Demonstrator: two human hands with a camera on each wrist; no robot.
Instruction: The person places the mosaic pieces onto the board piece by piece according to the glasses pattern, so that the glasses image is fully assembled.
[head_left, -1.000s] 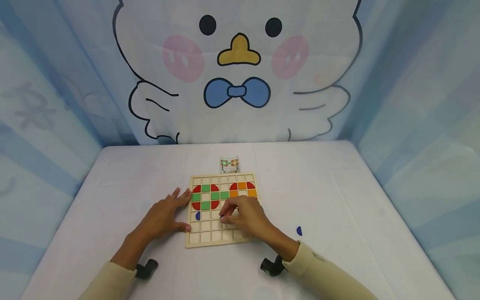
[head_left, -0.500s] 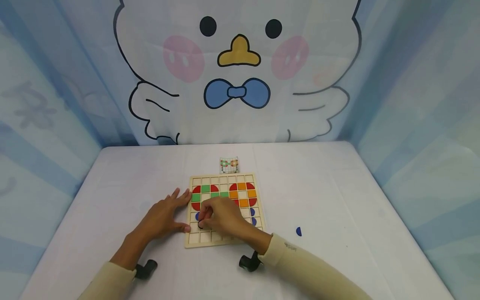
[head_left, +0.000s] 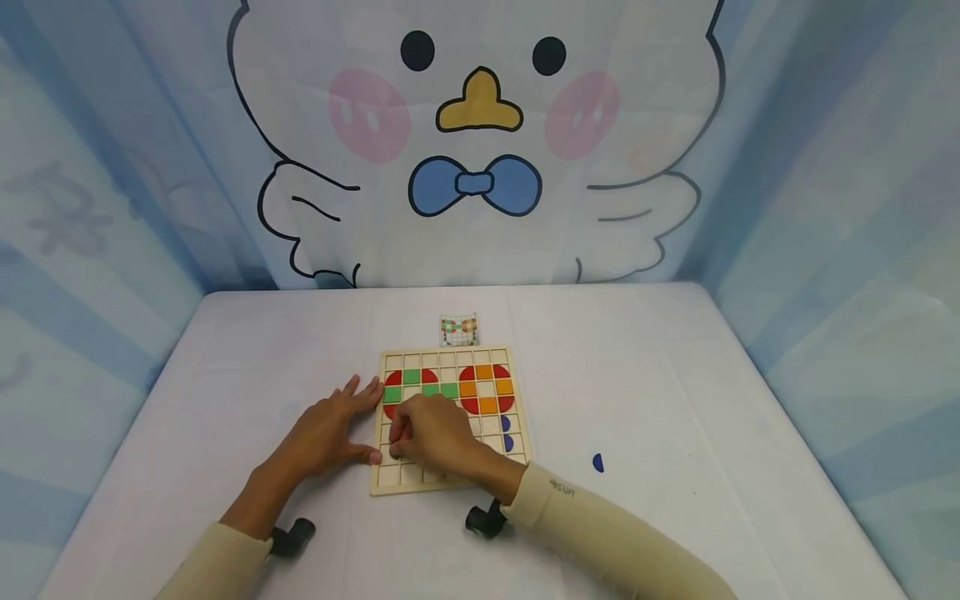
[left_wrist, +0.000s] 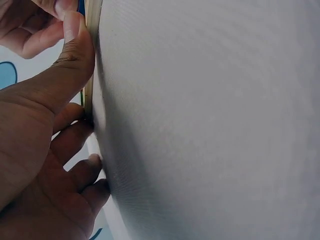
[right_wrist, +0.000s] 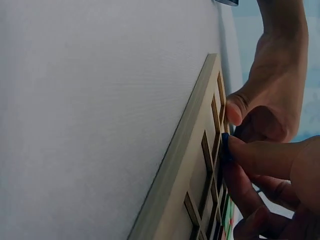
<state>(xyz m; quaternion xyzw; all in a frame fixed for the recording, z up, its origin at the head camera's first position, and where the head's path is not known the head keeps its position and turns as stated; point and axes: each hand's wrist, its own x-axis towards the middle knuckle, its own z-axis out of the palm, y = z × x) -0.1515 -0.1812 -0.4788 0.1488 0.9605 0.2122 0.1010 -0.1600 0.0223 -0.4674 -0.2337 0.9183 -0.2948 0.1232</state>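
Observation:
A wooden grid board (head_left: pixel 389 476) lies on the white table, with coloured tiles in its upper cells. My left hand (head_left: pixel 322 433) rests along the board's left edge, fingers spread and thumb on the near part of that side. Over the left columns, my right hand (head_left: pixel 435 429) pinches a small blue half-round tile (right_wrist: pixel 225 145) between thumb and fingers, against the grid in the right wrist view. That tile is hidden by the hand in the head view. Two blue half-round tiles (head_left: pixel 508 442) sit in cells at the board's right side.
A loose blue half-round tile (head_left: pixel 597 462) lies on the table right of the board. Behind the board is a small pattern card (head_left: pixel 459 330). Green tiles (head_left: pixel 412 377), orange tiles (head_left: pixel 488 405) and red quarter-round tiles fill cells. A curtain (head_left: pixel 480 242) hangs behind the table.
My right hand has moved left across the board with the blue half-round tile, and down to the left columns, uncovering the right-side tiles. My left hand has stayed in place.

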